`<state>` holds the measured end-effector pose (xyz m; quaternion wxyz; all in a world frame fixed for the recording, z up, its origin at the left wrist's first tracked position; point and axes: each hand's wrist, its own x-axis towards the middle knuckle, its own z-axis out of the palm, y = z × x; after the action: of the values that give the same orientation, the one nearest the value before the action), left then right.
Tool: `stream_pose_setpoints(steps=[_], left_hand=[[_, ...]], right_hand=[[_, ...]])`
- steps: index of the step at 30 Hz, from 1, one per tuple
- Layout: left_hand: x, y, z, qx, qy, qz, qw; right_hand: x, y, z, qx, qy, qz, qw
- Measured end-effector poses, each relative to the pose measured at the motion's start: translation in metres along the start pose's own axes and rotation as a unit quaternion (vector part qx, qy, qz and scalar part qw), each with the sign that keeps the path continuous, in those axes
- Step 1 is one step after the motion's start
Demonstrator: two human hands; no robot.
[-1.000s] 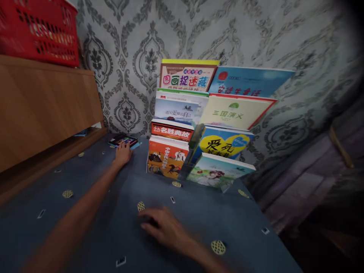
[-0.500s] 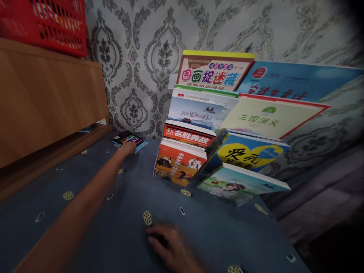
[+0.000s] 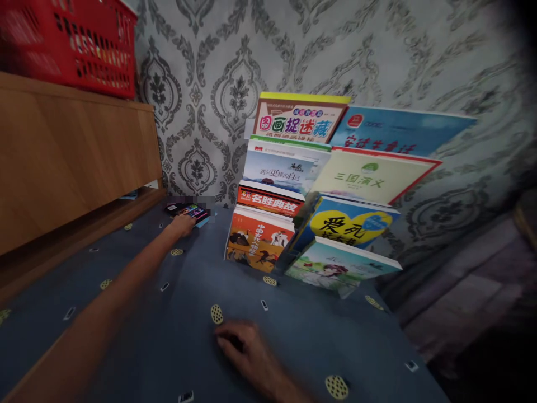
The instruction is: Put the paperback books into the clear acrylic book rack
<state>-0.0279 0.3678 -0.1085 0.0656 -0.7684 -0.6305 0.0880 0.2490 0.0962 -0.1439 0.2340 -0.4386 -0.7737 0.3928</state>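
Observation:
My left hand [image 3: 183, 225] is stretched far forward, gripping the near edge of a dark book [image 3: 191, 210] with a colourful cover. The fingertips are partly hidden, and the book lies on the patterned cloth close to the wall. A light-blue edge [image 3: 205, 220] shows under it at the right. Near the front, my right hand [image 3: 247, 350] rests on the cloth, loosely curled, with a gap between thumb and forefinger and nothing in it. Ahead of it several books stand in two tiered columns, among them an orange book [image 3: 260, 238] and a pale green one [image 3: 338, 266].
At the left stands a wooden cabinet [image 3: 79, 162] with a red plastic basket [image 3: 96, 50] on top. Patterned wallpaper [image 3: 201, 106] covers the wall behind the books. Dark-blue cloth [image 3: 168, 336] with yellow prints lies below. Greyish fabric [image 3: 474, 296] hangs at the right.
The view has shifted, so the standing books appear a little farther left and lower at the top. My left hand sits slightly nearer the book's front edge; my right hand stays on the cloth.

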Motion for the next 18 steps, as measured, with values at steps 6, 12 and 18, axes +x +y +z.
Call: stream_pose_setpoints(steps=[6,12,18], left_hand=[[-0.011,0.004,-0.006,0.018,0.01,-0.003,1.0],[-0.017,0.014,-0.006,0.017,0.006,0.01,1.0],[-0.03,0.016,-0.017,0.03,-0.032,0.04,0.998]], right_hand=[[-0.001,0.002,0.003,-0.006,0.017,0.002,1.0],[-0.002,0.003,0.003,-0.02,0.023,0.004,1.0],[0.0,0.002,0.003,-0.009,0.012,-0.014,1.0]])
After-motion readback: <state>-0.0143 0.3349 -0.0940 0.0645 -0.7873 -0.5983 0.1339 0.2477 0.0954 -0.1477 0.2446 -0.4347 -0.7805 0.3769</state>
